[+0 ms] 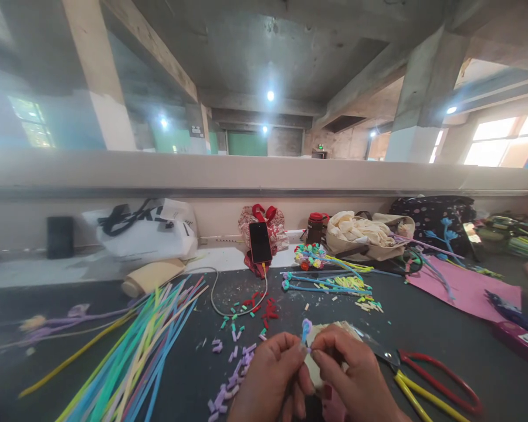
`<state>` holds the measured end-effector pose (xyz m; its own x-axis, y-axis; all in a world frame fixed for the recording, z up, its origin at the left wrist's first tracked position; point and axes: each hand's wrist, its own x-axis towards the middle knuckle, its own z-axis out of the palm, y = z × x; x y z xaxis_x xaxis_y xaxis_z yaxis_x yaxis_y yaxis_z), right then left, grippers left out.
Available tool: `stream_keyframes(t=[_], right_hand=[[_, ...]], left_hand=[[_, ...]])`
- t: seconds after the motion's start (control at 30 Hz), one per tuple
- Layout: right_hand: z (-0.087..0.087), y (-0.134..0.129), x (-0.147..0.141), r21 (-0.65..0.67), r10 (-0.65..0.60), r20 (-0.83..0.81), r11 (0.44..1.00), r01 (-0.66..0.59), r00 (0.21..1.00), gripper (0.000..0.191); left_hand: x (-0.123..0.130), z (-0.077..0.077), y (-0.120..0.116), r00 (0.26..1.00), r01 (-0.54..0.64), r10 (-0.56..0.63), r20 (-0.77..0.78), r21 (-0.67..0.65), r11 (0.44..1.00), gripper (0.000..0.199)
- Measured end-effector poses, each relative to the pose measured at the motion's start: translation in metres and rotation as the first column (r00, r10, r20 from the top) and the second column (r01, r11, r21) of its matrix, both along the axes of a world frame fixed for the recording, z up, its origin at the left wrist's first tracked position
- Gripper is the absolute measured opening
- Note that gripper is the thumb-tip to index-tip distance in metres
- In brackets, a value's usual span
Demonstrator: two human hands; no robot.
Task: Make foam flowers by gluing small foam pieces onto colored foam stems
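My left hand (276,373) and my right hand (352,368) meet at the near middle of the table, both closed in a pinch. Between their fingertips is a small pipe-cleaner piece (307,332), blue below with a curled lilac top. Its lower end is hidden by the fingers. Under my hands lies a pale flat piece (314,369), mostly covered. Cut lilac bits (234,378) are scattered beside my left hand. Scissors (405,384) with one red and one yellow handle lie just right of my right hand.
Long pipe cleaners (134,351) spread over the left side. A phone (260,242) on a cable leans against a patterned bag (278,218). Behind are yellow bits (352,283), blue stems (325,289) and a cloth bag (361,234). Pink sheet (470,287) lies right.
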<state>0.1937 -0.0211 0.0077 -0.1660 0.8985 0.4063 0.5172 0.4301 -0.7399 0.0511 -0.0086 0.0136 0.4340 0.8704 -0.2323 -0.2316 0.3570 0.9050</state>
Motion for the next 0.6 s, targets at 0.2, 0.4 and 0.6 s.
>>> stream_keyframes(t=[0.2, 0.4, 0.6], right_hand=[[0.013, 0.001, 0.021, -0.100, 0.040, 0.017, 0.994, -0.038, 0.999, 0.017], [0.026, 0.007, 0.040, -0.026, 0.064, 0.175, 0.998, -0.060, 0.983, 0.014], [0.026, 0.010, 0.039, 0.035, 0.119, 0.237, 0.991, -0.131, 0.964, 0.012]], left_hand=[[0.001, 0.000, 0.000, 0.943, -0.132, 0.187, -0.275, 0.208, 0.969, 0.020], [0.002, 0.005, -0.006, 0.795, -0.044, 0.282, -0.537, 0.413, 0.910, 0.016], [0.000, 0.009, -0.009, 0.731, 0.047, 0.268, -0.628, 0.438, 0.898, 0.018]])
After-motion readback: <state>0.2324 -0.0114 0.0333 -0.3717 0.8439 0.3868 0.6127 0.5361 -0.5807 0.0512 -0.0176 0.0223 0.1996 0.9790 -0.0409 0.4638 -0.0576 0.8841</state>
